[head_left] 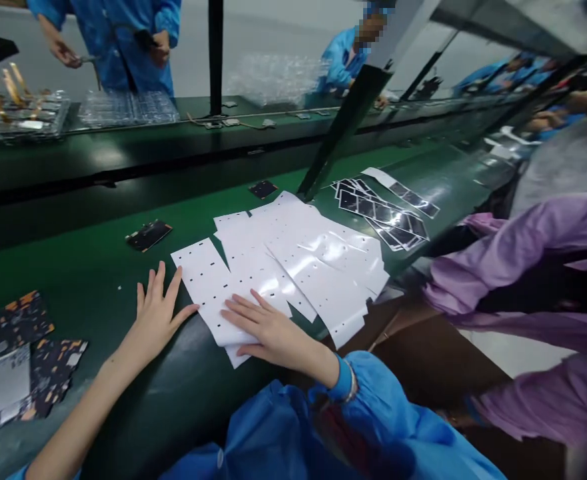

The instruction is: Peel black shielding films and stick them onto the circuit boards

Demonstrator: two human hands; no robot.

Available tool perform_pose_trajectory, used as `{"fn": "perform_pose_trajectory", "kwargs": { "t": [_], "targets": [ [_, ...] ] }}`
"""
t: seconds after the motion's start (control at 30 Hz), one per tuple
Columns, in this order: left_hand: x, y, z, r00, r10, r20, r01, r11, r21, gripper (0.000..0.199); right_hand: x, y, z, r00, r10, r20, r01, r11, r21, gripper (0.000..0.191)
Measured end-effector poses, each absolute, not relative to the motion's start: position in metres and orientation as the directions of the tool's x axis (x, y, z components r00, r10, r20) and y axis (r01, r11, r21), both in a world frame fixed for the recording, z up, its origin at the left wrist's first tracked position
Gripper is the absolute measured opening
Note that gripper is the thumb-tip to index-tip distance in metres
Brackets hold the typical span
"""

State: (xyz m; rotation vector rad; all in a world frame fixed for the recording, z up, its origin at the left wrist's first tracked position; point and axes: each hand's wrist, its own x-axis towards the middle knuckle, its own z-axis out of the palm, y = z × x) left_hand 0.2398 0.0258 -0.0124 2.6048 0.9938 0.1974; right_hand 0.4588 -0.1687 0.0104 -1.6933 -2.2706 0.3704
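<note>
Several white sheets (293, 247) with small dark marks lie overlapping and fanned out on the green bench. My right hand (268, 327) rests flat on the near left part of these sheets, its fingers stretched out. Beside their left edge my left hand (160, 310) lies with fingers spread, the fingertips at the sheet's border. Neither hand grips anything. Beyond my left hand sits a small dark circuit board (149, 235), and another dark board (264, 189) lies farther back, behind the sheets.
Larger circuit boards (38, 360) are grouped at the left. Strips with black panels (383, 208) lie right of the sheets, near a slanted dark post (343, 133). A person in purple sleeves (503, 260) is close at the right. Clear plastic trays (128, 108) stand on the raised back shelf.
</note>
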Motion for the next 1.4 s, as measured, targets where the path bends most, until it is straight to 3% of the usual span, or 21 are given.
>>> {"fn": "perform_pose_trajectory", "kwargs": {
  "t": [0.13,0.27,0.37,0.5,0.67,0.83,1.0,1.17,1.4],
  "targets": [
    [0.288,0.029,-0.020,0.777,0.626,0.063,0.576,-0.747,0.332,0.094,0.508,-0.176,0.026,-0.190,0.982,-0.018,0.915,0.171,-0.364,0.089],
    [0.354,0.021,-0.021,0.816,0.569,0.105,0.530,-0.808,0.260,0.096,0.554,-0.185,0.029,-0.091,0.977,-0.193,0.873,-0.015,-0.487,0.099],
    [0.396,0.010,-0.014,0.837,0.541,0.085,0.505,-0.822,0.261,0.097,0.605,-0.185,0.036,0.185,0.980,-0.068,0.829,-0.193,-0.524,0.091],
    [0.414,-0.008,-0.008,0.782,0.618,0.075,0.570,-0.759,0.316,0.100,0.693,-0.174,0.040,0.611,0.791,0.038,0.705,-0.521,-0.481,0.095],
    [0.413,-0.037,-0.016,0.772,0.630,0.091,0.598,-0.766,0.236,0.101,0.724,-0.155,0.002,0.812,0.583,0.017,0.530,-0.725,-0.440,0.081],
    [0.447,-0.063,-0.011,0.769,0.639,0.033,0.620,-0.758,0.203,0.089,0.666,-0.144,-0.030,0.823,0.565,0.059,0.534,-0.735,-0.418,0.080],
    [0.470,-0.073,-0.008,0.778,0.624,0.072,0.598,-0.770,0.224,0.085,0.631,-0.141,-0.015,0.806,0.589,0.067,0.557,-0.715,-0.423,0.078],
    [0.471,-0.071,-0.011,0.772,0.620,0.142,0.555,-0.766,0.323,0.083,0.627,-0.136,0.008,0.791,0.608,-0.063,0.519,-0.722,-0.458,0.065],
    [0.472,-0.066,-0.020,0.766,0.608,0.208,0.491,-0.762,0.422,0.070,0.619,-0.143,0.027,0.536,0.806,-0.250,0.565,-0.563,-0.603,0.037]
  ]
}}
